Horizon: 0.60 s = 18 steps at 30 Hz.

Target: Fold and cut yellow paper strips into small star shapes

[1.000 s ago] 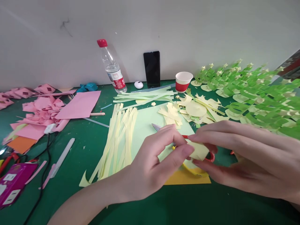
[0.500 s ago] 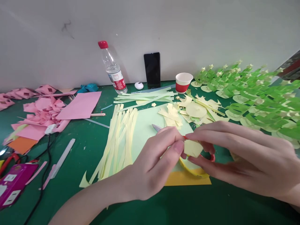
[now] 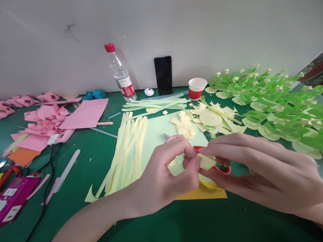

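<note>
A small pale-yellow folded paper pentagon [image 3: 207, 162] is pinched between my two hands. My left hand [image 3: 174, 168] presses its left edge between thumb and bent index finger. From the other side, my right hand [image 3: 257, 171] grips it with thumb and fingertips. Behind the fingers are scissors with red handles [image 3: 225, 171]; their blade tip shows left of my left hand and the middle is hidden. Under the hands are a pale green sheet [image 3: 157, 134] and an orange-yellow sheet [image 3: 191, 194]. Long pale-yellow paper strips [image 3: 128, 148] lie left of my left hand.
Cream paper scraps [image 3: 214, 117] and a red-and-white paper cup [image 3: 197, 90] stand beyond my hands. A phone [image 3: 163, 75] and a water bottle [image 3: 123, 79] are by the wall. Green paper plants [image 3: 282, 104] fill the right; pink paper pieces [image 3: 45, 121] and a purple power strip [image 3: 19, 195] lie left.
My left thumb and index finger have shifted and opened a gap between them. The folded paper has tilted slightly, and more of the red scissor handles shows.
</note>
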Each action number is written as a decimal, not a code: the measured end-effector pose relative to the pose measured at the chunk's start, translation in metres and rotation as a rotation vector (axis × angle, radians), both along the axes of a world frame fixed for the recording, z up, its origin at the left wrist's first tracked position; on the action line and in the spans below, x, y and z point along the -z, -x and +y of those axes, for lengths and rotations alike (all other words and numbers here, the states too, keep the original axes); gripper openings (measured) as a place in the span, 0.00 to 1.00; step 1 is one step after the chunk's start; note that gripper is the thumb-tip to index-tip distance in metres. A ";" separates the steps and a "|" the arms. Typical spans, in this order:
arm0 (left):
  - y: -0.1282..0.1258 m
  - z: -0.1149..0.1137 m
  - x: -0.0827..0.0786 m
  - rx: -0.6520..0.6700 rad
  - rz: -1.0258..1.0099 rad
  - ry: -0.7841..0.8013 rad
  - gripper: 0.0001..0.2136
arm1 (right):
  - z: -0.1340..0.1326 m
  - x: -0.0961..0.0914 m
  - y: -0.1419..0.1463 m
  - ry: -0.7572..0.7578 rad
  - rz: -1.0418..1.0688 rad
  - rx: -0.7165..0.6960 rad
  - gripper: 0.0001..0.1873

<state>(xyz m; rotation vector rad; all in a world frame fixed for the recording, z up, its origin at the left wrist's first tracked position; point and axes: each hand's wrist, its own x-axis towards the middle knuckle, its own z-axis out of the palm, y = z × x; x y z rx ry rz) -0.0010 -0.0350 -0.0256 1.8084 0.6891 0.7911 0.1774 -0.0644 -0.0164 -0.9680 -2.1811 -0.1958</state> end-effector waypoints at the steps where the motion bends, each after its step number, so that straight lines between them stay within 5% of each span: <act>1: 0.000 0.000 -0.001 0.001 0.003 0.024 0.10 | 0.000 0.001 0.000 0.007 -0.006 -0.003 0.04; 13: -0.003 0.000 -0.004 -0.018 -0.053 0.016 0.06 | 0.002 -0.007 0.005 0.051 0.046 0.055 0.02; 18: -0.005 0.000 -0.008 -0.094 0.028 -0.210 0.07 | 0.004 -0.009 0.000 0.362 0.238 -0.124 0.03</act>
